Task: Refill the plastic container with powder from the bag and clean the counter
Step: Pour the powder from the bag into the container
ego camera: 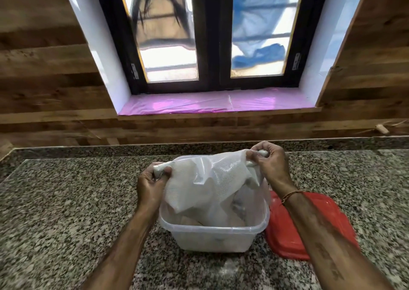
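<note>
A clear square plastic container (212, 237) stands on the speckled granite counter (66, 201). A whitish translucent plastic bag (205, 183) hangs upside down over it, its lower end inside the container. My left hand (152, 183) pinches the bag's left corner and my right hand (269, 160) pinches the right corner, holding the bag stretched between them above the rim. Pale brownish powder shows dimly inside the container, mostly hidden by the bag.
A red lid (285, 230) lies flat on the counter just right of the container, partly under my right forearm. A wood-panelled wall and a window with a pink-lined sill (217, 104) rise behind the counter.
</note>
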Available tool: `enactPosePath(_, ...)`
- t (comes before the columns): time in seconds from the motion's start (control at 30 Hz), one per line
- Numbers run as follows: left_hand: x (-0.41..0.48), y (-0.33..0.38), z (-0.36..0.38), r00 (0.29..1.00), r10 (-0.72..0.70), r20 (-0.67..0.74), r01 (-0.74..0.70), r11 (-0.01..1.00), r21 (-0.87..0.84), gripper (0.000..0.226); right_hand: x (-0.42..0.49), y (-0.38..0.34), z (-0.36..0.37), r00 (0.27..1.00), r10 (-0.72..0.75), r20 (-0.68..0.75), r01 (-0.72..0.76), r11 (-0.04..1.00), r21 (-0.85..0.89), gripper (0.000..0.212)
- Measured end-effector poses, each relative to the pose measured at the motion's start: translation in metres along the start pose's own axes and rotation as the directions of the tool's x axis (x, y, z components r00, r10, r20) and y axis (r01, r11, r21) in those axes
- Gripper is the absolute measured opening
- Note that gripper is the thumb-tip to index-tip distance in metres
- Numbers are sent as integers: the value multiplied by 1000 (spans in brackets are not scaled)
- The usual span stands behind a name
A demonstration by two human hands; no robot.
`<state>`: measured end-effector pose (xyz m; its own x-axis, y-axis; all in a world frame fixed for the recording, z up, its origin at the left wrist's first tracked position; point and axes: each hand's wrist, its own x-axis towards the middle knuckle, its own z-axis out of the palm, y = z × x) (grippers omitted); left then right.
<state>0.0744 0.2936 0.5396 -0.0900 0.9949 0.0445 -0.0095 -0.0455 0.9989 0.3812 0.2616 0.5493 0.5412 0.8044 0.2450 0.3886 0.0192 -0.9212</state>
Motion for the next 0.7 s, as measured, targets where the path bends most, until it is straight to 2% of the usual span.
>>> enactPosePath(0.07, -1, 4, -1, 1000, -3, -11, 3, 1000, -14, 8, 6, -4, -3, 997, -72, -7, 69, 983, -167, 18)
enactPosePath(0.13, 0, 7, -2, 1000, -6, -19, 6, 999, -36, 8, 14, -10, -7, 993, -120, 18, 120, 963, -241, 16)
enactPosePath(0.27, 12, 13, -5, 999, 30, -19, -31, 998, -58, 25, 24, -26, -21, 987, -2, 163, 16, 996, -87, 17)
enactPosePath(0.37, 19, 21, -5, 998, 68, -7, -69, 995, -77, 22, 34, -38, -35, 951, 30, 309, -41, 999, 29, 14)
enactPosePath(0.47, 23, 30, -6, 995, 98, 19, -95, 990, -101, 21, 44, -52, -46, 907, 51, 418, -63, 998, 17, 12)
enactPosePath(0.57, 28, 38, -9, 991, 126, 50, -122, 990, -73, 25, 48, -66, -51, 887, 50, 460, -43, 999, -26, 11)
enactPosePath(0.7, 38, 44, -18, 988, 147, 36, -150, 985, 83, 12, 44, -80, -54, 872, 34, 488, -18, 999, -36, 12)
